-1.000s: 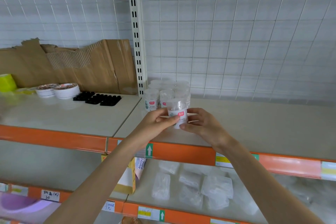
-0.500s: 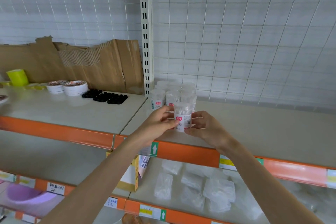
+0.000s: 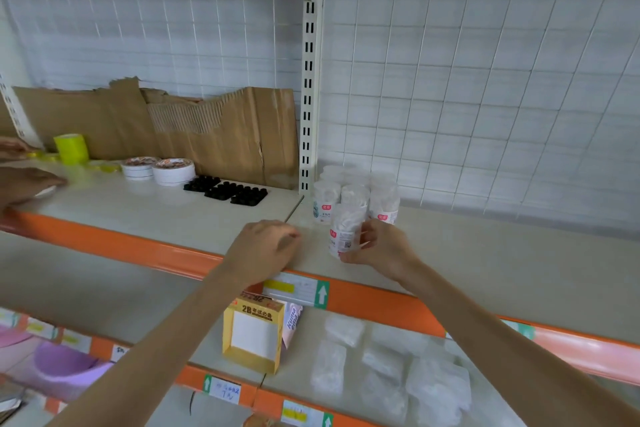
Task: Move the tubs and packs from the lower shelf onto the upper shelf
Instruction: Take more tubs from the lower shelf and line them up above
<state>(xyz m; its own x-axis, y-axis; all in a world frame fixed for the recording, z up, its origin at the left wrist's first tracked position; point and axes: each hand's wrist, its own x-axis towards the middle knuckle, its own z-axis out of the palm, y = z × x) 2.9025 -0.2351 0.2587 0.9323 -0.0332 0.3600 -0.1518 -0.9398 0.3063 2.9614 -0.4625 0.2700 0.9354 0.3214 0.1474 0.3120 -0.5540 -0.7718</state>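
Change since earlier view: left hand [image 3: 266,250] has been taken off the tub [image 3: 344,232] and now lies apart to its left, near the shelf edge.
Grip, right hand [image 3: 381,250]: fingers and thumb are curled round the tub's right side.
Grip, left hand: loosely curled, nothing held.
Location: tub stands upright on the upper shelf [image 3: 502,270], just in front of the grouped tubs [image 3: 360,196]. Packs [image 3: 381,367] remain on the lower shelf [image 3: 304,357].
Handling, tub: judged light and stiff, with a smooth wall that may slip. Best taken round the mid-body.
Handling, packs: judged soft and limp. Best taken across the middle.
Materials: clear cylindrical plastic tubs, white contents, printed labels. Packs are crinkled clear film.
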